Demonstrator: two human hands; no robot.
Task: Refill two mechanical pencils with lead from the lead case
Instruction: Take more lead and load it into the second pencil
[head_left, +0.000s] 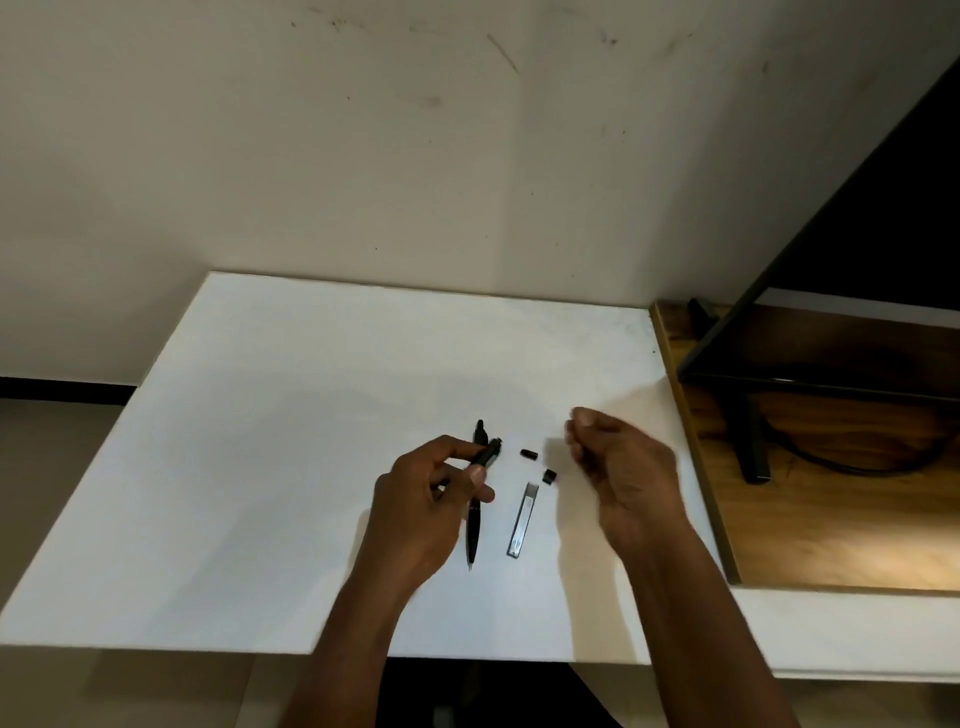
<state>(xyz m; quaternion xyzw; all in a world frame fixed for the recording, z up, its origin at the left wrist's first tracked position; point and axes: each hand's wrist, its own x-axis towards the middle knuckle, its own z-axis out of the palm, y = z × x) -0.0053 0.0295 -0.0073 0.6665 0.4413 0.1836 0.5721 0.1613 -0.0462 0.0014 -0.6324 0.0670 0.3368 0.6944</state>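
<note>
Here, on the white table, our left hand pinches one black pencil by its upper barrel. A second black pencil lies beneath. Rightward lie the clear lead case and two small black caps. No lettering is legible. Our right hand hovers, fingertips pinched; contents indiscernible.

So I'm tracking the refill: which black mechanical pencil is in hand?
The shorter-looking black mechanical pencil, pinched by the left hand; the other pencil lies on the white table.
</note>
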